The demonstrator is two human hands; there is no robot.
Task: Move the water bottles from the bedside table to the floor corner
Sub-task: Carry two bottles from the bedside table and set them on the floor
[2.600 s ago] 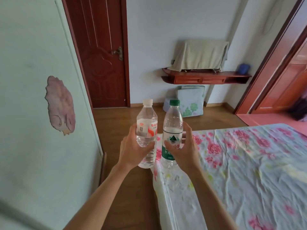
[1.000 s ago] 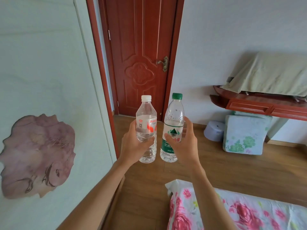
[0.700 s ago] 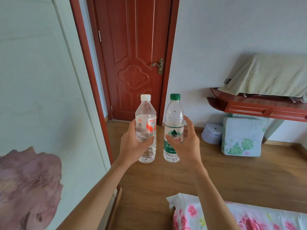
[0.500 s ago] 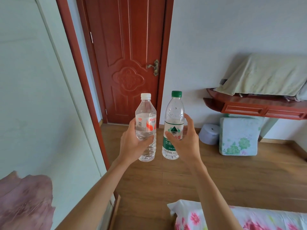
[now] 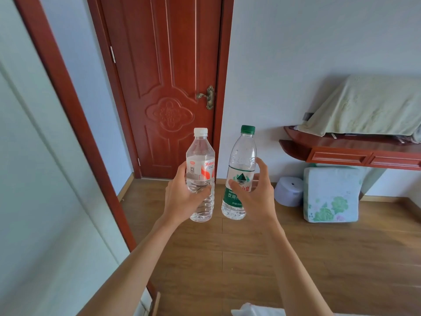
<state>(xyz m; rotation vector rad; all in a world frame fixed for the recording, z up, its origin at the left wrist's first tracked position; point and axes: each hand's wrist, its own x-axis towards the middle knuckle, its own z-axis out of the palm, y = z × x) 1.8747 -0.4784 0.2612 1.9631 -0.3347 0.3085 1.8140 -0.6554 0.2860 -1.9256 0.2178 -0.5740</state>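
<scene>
Both forearms reached forward from the bottom of the frame, held out at about the same height above the wooden floor (image 5: 250, 258). The left hand (image 5: 182, 199) was wrapped around the lower body of the white-capped bottle (image 5: 200, 176), thumb across the front just under the label, the other fingers hidden behind. The right hand (image 5: 255, 197) gripped the green-capped bottle (image 5: 240, 172) at its label, thumb across the front, the fingers curled round the far side.

The white-capped bottle carried a white label with red and orange shapes, a small QR code at the left and red lettering at the upper right, too blurred to read with any certainty. The green-capped bottle had a label that was white above and green below, with a dark green mountain emblem, red characters of which "泉" showed past the thumb, and white characters "饮用" on the green band; the small print beneath was illegible.

Both bottles were clear ribbed plastic, capped, and stood close together without touching. The white-capped one was upright; the green-capped one leaned slightly to the right at its top. They were held in the air in front of a closed red-brown door (image 5: 166, 87), with a red wall shelf (image 5: 341, 151) to the right.
</scene>
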